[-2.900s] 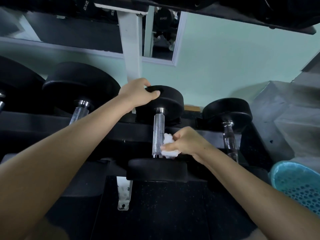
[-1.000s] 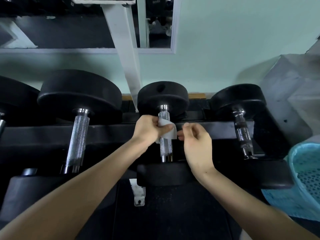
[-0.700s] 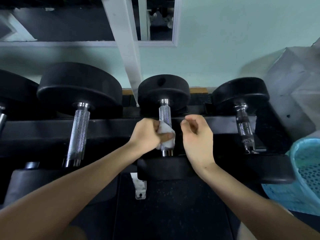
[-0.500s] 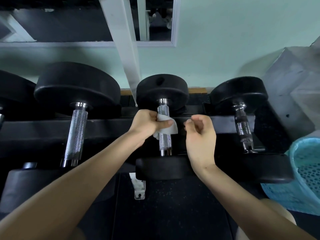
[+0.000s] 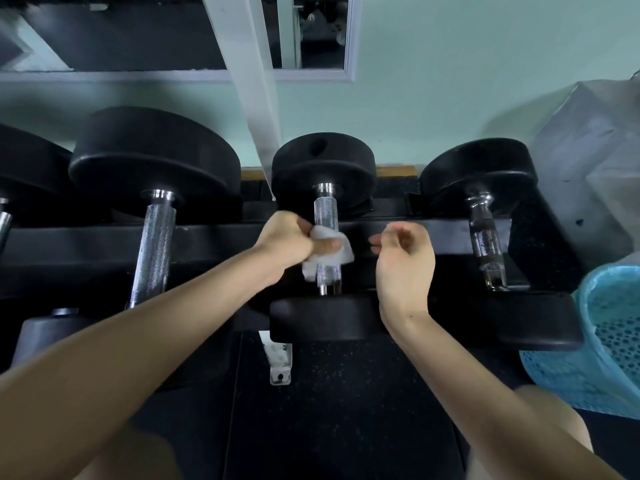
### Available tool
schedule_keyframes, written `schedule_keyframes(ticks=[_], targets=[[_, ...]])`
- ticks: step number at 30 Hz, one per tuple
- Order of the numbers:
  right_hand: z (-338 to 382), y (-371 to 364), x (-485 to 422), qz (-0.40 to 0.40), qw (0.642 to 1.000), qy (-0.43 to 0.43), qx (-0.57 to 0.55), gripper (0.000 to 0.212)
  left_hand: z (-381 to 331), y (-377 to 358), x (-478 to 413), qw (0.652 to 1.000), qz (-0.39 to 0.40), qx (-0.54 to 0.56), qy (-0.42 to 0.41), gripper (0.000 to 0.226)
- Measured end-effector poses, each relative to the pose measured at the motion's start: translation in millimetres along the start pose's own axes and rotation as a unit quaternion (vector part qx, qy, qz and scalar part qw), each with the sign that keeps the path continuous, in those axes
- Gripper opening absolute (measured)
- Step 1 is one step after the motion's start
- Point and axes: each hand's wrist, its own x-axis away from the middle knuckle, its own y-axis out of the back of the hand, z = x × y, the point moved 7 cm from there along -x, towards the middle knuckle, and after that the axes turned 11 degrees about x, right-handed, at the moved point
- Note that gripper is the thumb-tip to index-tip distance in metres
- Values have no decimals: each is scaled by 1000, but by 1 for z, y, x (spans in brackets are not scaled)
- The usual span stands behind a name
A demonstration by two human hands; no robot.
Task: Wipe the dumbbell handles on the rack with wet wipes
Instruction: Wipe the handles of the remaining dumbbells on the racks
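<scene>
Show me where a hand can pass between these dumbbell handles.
Bare rack rail shows between the large dumbbell handle and the left hand, and between the right hand and the right dumbbell handle. The middle dumbbell handle is crowded: the left hand grips the wet wipe there.

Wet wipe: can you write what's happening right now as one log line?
step: handle wipe | left hand: grips wet wipe against middle dumbbell handle | right hand: loosely curled, empty, right of handle

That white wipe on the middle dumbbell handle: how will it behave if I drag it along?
Probably floppy: the wipe drapes crumpled round the middle handle under the left hand. Likely light, since fingers alone hold it. The handle's knurling may snag it.
</scene>
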Motion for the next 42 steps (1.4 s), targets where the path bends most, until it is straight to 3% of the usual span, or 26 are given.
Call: schedule_keyframes(ticks=[6,10,20,24,30,32,34,37,42], targets=[[2,0,-1,3,1000,22,9,15,-23,5,-24,981,-118,152,-1,23],[4,-2,-2,14,999,37,25,9,-18,0,-22,975,-143,169,-16,17],[15,-4,-1,11,991,85,104,9,-17,-4,6,995,-65,-6,-73,21],[16,-2,0,14,990,86,112,9,5,-5,12,996,-25,-82,-15,36],[16,-1,2,14,992,72,107,11,14,-5,30,981,5,-180,76,19],[15,1,3,14,993,57,98,12,-2,1,34,982,-9,-172,81,24],[15,2,3,15,995,46,86,12,-26,11,37,993,-29,-93,69,32],[16,3,5,36,997,35,51,15,-69,15,43,1000,-22,10,1,20],[23,35,2,82,995,14,-60,8,-97,-17,56,997,-1,-12,-73,14]])
